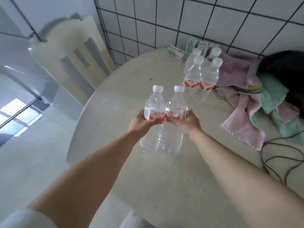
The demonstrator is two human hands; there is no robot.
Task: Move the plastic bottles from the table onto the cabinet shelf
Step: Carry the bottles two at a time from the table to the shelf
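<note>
— While each hand wraps a bottle at its label, how tight is the grip?

— Fingers curled right round. The left hand (139, 120) holds the left bottle (152, 116) and the right hand (189, 122) holds the right bottle (175, 117), both gripped at the red-and-white label band. The two bottles are pressed side by side, touching, upright with a slight lean away from the camera.

— And how do they look?

— Clear ribbed plastic, white screw caps, red characters on the label. Whether their bases rest on the surface (164, 178) or hang just above it, I cannot tell.

— What lies further out?

— Four more bottles (199, 76) of the same kind stand in a tight cluster towards the far edge of the pale round surface — same white caps, same red labels. Behind them, against the tiled wall (213, 18), are small green-and-white cartons (176, 53), one of them lying on its side. To the right sit pink and green cloths (246, 112) in a loose heap, a dark object (286, 71) beside them, and a black cable (279, 162) looping near the edge. A cream chair (74, 55) stands at the far left.
</note>
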